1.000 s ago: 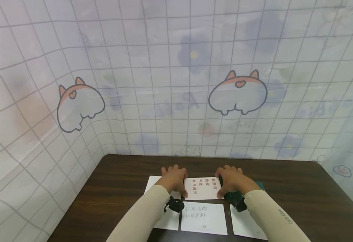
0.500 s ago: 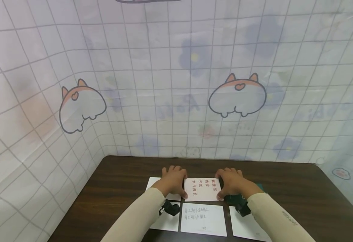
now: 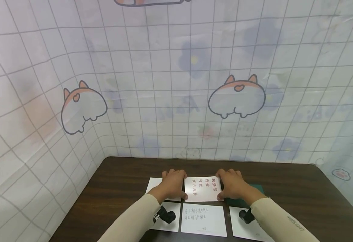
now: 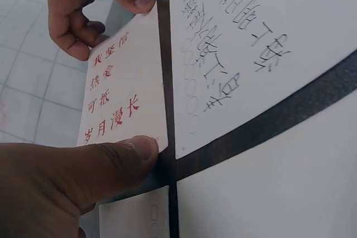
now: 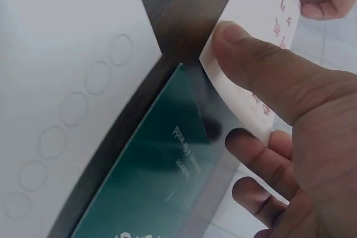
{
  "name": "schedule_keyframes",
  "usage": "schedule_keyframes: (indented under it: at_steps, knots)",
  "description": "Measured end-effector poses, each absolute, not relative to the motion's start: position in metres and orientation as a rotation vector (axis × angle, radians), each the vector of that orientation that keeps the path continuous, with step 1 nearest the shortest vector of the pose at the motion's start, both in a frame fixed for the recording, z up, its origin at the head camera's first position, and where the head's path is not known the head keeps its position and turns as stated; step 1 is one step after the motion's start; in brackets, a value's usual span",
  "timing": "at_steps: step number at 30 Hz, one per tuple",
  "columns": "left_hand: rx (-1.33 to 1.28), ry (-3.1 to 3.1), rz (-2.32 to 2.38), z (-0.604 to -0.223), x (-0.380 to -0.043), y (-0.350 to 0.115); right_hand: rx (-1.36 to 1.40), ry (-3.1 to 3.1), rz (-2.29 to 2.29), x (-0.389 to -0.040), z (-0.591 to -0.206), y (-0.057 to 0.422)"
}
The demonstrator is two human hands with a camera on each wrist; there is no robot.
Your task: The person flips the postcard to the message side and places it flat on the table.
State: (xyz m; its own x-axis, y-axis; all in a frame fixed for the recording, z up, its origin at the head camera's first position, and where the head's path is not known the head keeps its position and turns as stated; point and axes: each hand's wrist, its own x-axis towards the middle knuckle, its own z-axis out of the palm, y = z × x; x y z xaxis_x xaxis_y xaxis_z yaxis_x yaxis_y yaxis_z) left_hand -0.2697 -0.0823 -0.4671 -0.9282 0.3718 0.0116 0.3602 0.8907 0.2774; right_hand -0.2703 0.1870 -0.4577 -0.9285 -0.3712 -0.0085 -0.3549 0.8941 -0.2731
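Note:
A white postcard printed with red Chinese characters (image 3: 203,190) is held by both hands in the back row of cards. My left hand (image 3: 174,185) pinches its left edge, and the thumb (image 4: 120,163) lies on the near corner in the left wrist view. On the opposite edge, my right hand (image 3: 232,185) grips with the thumb (image 5: 251,54) on the printed face and fingers behind. The postcard bows slightly in the right wrist view. Just in front of it lies a white card with handwritten lines (image 3: 203,220).
A dark wooden table (image 3: 104,198) bears the cards. White cards lie at back left (image 3: 153,184), front left (image 3: 170,227) and front right (image 3: 249,232). A green card (image 3: 257,189) is partly under the right wrist. A grid-patterned cloth (image 3: 176,84) hangs behind and beside the table.
Both forearms have spread slightly outward and the wrists have turned a little. The postcard's far edge has risen slightly, with a brighter sheen on it. The head view has tilted slightly upward.

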Motion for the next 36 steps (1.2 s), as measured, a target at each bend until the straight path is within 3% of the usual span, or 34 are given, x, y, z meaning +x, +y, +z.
schedule_keyframes:
  at_steps: [36]
  knots:
    - [0.537,2.92,1.063,-0.471,-0.269,-0.094,-0.416,2.901,-1.006,-0.261,-0.459,0.199]
